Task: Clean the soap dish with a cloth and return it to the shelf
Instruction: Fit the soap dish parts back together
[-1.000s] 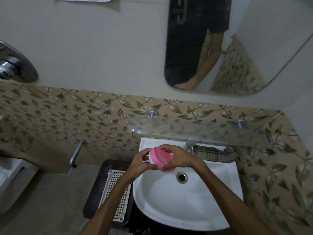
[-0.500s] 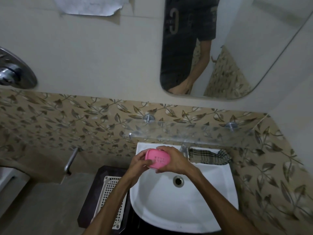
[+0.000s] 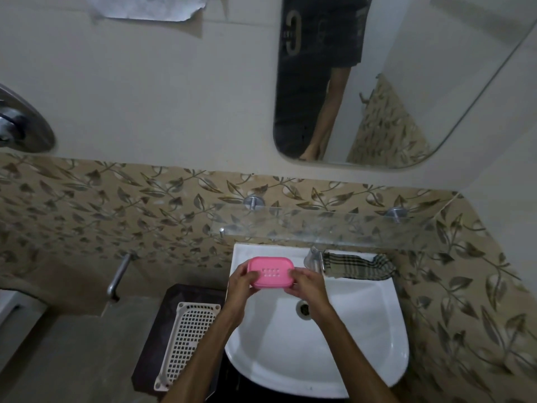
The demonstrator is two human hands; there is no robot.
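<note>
Where the frame begins at far left, one chrome shower fitting (image 3: 21,123) sits on the plain wall, and a torn sheet of paper (image 3: 148,7) is stuck at the upper left edge. Below, one metal grab handle (image 3: 119,276) slants down off the leaf-patterned tile band (image 3: 116,205). Lower left of centre, one white lattice tray (image 3: 186,341) lies on a dark mat (image 3: 151,344) just beside the basin.

At centre, two bare hands meet over the one white sink (image 3: 363,344). The left hand (image 3: 239,282) curls its fingers round the left end of the pink soap dish (image 3: 271,271), thumb on its top face; the right hand (image 3: 308,285) grips the right end the same way. So the single dish is held between both hands, level, above the back of the bowl — its top shows two rows of small drain slots. One drain hole (image 3: 303,308) lies just below the right wrist.

Right of the dish, one chrome tap (image 3: 313,260) stands at the sink's back rim, and one checked cloth (image 3: 360,267) lies bunched on that rim beside it, apart from both hands. Above runs one glass shelf (image 3: 334,228) on two round metal mounts. In the upper right hangs one mirror (image 3: 406,82) — reflecting a dark shirt and an arm.
</note>
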